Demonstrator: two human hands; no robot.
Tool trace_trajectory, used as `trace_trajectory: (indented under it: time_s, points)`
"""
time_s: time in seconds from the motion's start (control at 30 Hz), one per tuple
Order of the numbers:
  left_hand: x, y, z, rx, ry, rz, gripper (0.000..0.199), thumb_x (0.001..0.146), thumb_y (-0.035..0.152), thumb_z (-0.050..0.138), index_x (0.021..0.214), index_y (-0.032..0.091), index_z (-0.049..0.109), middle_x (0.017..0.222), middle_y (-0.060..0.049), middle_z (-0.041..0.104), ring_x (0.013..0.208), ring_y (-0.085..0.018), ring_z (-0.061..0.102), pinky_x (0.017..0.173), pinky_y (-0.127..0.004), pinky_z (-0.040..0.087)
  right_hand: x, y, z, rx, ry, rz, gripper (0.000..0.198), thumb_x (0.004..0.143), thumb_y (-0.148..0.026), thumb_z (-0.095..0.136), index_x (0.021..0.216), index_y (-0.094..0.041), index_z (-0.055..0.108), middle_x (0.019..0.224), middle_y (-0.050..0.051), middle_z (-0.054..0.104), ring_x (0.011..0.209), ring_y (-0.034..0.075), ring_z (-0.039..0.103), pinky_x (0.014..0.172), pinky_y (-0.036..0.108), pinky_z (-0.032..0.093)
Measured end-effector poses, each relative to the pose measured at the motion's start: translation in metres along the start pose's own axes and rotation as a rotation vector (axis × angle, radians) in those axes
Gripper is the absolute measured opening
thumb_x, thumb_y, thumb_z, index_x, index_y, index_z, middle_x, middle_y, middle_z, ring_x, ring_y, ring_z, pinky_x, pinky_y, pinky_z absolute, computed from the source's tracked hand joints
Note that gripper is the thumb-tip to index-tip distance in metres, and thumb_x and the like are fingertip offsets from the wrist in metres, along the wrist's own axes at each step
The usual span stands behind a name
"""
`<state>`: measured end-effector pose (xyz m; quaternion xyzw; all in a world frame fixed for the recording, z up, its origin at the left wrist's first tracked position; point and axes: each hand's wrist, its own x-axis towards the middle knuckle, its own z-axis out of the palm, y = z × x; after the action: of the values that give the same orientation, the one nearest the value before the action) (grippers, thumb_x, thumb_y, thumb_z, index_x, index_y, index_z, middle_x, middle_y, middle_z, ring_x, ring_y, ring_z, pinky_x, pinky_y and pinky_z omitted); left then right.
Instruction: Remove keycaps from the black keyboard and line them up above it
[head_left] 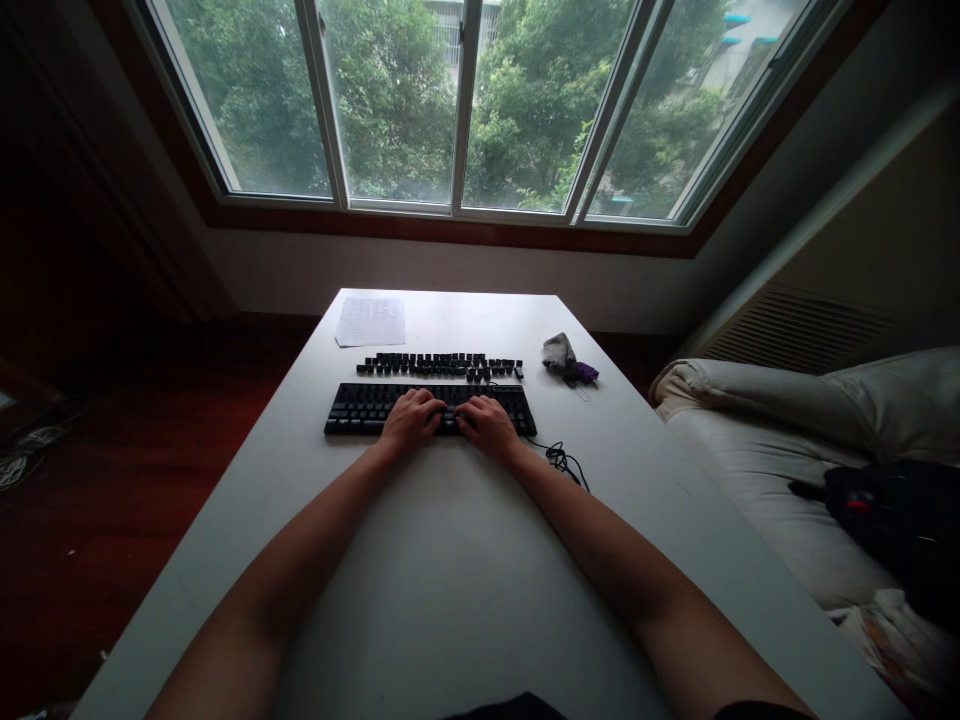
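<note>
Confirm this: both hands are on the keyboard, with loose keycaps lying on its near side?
No: the loose keycaps lie on the far side of the keyboard, as the head view shows. The left hand and right hand are on it.

This looks like a room in a home. Right of the white worktop [465, 570] stands a pale, padded sofa [757, 435], with a dark bundle [900, 530] lying on it. Left of the worktop spreads a glossy reddish floor [202, 440], wood by its look. Beyond the worktop's far edge, a wide window [397, 110] with brown trim gives onto leafy trees [540, 120].
</note>
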<state>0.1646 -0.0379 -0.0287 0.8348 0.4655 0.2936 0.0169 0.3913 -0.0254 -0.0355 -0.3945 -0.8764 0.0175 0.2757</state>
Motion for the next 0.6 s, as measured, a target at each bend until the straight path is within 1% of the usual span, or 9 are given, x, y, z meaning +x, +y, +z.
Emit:
trace_trajectory:
  time_s: [0.6]
  points:
    - [-0.0004,0.0003,-0.0005,-0.01,0.004,-0.012,0.024,0.092,0.028,0.057,0.113,0.026,0.07,0.105,-0.007,0.062,0.1,-0.024,0.054,0.091,-0.041,0.046,0.0008,-0.0011,-0.0004,-0.007,-0.018,0.019,0.018,0.096,-0.03,0.058,0.109,-0.024,0.069,0.098,0.007,0.065,0.096,0.022,0.055,0.087,0.037,0.039]
